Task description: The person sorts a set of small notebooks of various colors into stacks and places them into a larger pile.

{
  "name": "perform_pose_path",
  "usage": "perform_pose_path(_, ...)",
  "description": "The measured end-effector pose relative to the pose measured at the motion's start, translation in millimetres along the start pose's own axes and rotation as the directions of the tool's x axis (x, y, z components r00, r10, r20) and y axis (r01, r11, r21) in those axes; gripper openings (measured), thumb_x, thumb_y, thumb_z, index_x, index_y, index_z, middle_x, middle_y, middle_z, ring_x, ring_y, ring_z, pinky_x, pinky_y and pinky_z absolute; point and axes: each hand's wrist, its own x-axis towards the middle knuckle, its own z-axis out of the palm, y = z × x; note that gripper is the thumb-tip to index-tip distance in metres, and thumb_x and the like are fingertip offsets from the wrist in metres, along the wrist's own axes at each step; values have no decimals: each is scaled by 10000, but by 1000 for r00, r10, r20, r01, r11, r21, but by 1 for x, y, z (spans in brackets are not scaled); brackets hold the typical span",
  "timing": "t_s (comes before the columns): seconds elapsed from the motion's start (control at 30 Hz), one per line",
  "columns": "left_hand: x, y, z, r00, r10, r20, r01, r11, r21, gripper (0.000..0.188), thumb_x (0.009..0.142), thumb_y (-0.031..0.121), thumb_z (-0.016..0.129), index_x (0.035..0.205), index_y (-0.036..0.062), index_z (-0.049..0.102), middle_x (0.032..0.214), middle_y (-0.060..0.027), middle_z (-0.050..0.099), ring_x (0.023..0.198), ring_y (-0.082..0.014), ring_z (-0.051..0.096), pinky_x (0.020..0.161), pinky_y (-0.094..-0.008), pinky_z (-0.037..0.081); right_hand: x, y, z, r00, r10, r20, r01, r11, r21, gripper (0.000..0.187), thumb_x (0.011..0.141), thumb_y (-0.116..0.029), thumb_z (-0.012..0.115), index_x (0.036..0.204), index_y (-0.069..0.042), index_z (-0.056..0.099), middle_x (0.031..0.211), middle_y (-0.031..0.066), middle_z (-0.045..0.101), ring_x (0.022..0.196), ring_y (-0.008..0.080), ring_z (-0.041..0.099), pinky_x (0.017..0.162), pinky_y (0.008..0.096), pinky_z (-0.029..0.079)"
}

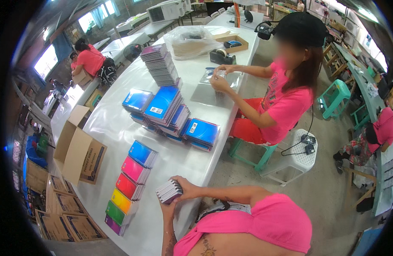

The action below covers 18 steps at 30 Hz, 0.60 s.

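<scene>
Near the table's front edge, a small stack of spiral notebooks (168,191) is gripped between my two hands, wire bindings facing up. My left hand (168,208) closes on the stack from below. From the right side, my right hand (186,187) wraps round it. Just left of my hands runs a row of notebook piles sorted by cover: blue (141,152), pink (133,168), red (126,186), yellow (121,200), green (115,215) and purple (114,226). Beyond them stand blue notebook stacks (162,104) and a tall notebook stack (159,64).
Across the table's right side, a seated co-worker (273,94) handles a clear plastic packet (220,85). An open carton (79,149) stands at the table's left edge. A tape dispenser (222,56), a plastic bag (190,42) and a shallow box (237,43) lie farther back.
</scene>
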Motion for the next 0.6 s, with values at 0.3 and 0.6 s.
perform_pose_path(0.3, 6, 134, 17, 985, 86, 151, -165, 729, 664, 867, 745, 153, 820, 1457, -39, 365, 1491, -217, 409, 1403, -302, 374, 1149, -433, 289, -4, -2, -8, 971, 186, 148, -213, 958, 194, 912, 616, -291, 933, 1321, -5, 431, 1222, 174, 560, 1162, 293, 541, 1004, 383, 421)
perform_pose_path(0.6, 14, 96, 73, 931, 123, 343, -344, -10, 939, 983, 885, 569, 598, 1481, -126, 242, 1555, -300, 261, 1473, -428, 210, 1188, -558, 151, -3, 22, 5, 968, 199, 150, -212, 974, 76, 830, 666, -335, 839, 1310, -1, 436, 1181, 225, 578, 1106, 395, 566, 941, 448, 456)
